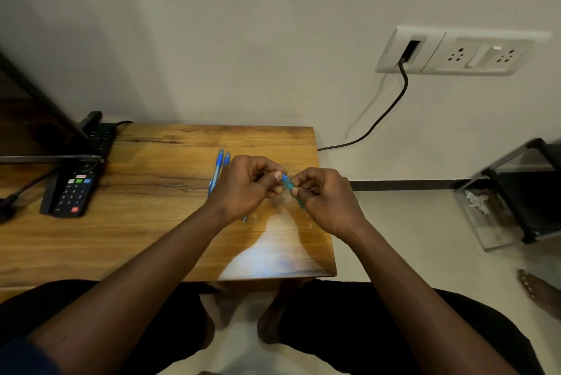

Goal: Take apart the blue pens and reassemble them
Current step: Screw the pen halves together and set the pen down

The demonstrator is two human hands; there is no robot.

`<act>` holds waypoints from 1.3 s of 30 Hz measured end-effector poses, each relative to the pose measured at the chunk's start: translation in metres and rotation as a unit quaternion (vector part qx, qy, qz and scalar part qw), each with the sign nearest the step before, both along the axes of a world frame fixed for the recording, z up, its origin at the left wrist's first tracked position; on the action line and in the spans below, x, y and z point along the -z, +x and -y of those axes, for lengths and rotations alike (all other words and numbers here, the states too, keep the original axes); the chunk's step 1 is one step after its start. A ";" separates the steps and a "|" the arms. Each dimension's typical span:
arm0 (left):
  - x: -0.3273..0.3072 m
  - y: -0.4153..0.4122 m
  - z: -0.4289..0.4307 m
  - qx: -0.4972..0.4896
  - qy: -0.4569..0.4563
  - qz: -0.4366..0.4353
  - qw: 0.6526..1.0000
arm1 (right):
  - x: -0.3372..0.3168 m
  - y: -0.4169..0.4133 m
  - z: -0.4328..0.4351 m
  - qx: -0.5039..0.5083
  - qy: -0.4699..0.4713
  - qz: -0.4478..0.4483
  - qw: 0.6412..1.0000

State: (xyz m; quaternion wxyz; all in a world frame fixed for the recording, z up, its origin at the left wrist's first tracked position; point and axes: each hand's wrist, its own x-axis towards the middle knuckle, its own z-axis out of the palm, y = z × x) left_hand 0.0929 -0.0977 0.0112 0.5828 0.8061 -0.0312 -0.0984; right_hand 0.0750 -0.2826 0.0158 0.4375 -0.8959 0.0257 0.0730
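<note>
Translucent blue pen barrel [288, 185], slim tube, mid-frame, pinched at both ends; left hand [243, 186] thumb and forefinger on upper end, right hand [324, 195] fingertips on lower end, other fingers curled; just above glossy wood-grain table [151, 223]; two blue pens [219, 162] side by side behind left hand; black remote [73, 189] at left; white socket plate [461, 51] and black cable [391, 107] on wall, upper right.

A small see-through blue pen piece [288, 184] is held tilted in the middle of the frame. Two blue pens [217, 166] are laid side by side just left of it.
</note>
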 end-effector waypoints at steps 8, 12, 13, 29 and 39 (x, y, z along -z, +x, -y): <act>-0.005 0.000 -0.008 0.031 0.125 0.085 0.988 | -0.002 0.001 -0.004 -0.006 0.000 0.013 1.000; -0.005 0.000 -0.004 0.002 0.051 0.047 0.998 | 0.003 0.000 -0.006 0.010 0.044 0.016 0.999; -0.004 0.000 -0.003 0.000 0.040 0.038 0.998 | 0.005 -0.001 -0.007 0.015 0.051 0.017 0.998; -0.007 -0.001 -0.027 0.021 0.178 0.050 0.983 | 0.024 0.016 -0.009 0.148 0.054 -0.057 0.986; -0.008 -0.001 -0.050 0.007 0.206 0.037 0.978 | 0.051 0.016 -0.011 0.165 -0.008 -0.061 0.984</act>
